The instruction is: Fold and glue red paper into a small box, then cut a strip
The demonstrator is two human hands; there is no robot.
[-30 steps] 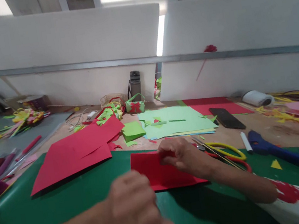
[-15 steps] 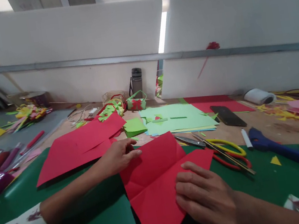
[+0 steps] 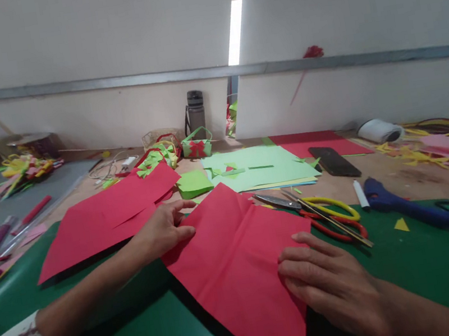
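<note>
A creased sheet of red paper (image 3: 238,256) is held between my two hands above a green cutting mat (image 3: 147,328). My left hand (image 3: 170,228) pinches its left edge between thumb and fingers. At the right edge, my right hand (image 3: 331,276) grips the sheet, its fingers curled on top and its thumb hidden. Creases run across the middle of the paper. Beyond my left hand lie larger red paper pieces (image 3: 100,216). Scissors with red and yellow handles (image 3: 321,212) rest past the sheet's right corner, with thin sticks across them.
To the right are a blue glue gun (image 3: 409,207) with its cord, a white glue stick (image 3: 360,194) and a dark phone (image 3: 334,162). Pale green sheets (image 3: 262,165), a small green paper basket (image 3: 198,146) and a bottle (image 3: 196,114) stand or lie toward the wall.
The red sheet has been turned and opened flatter between my hands. Both hands still hold its edges. The view has tilted down and shifted slightly right.
</note>
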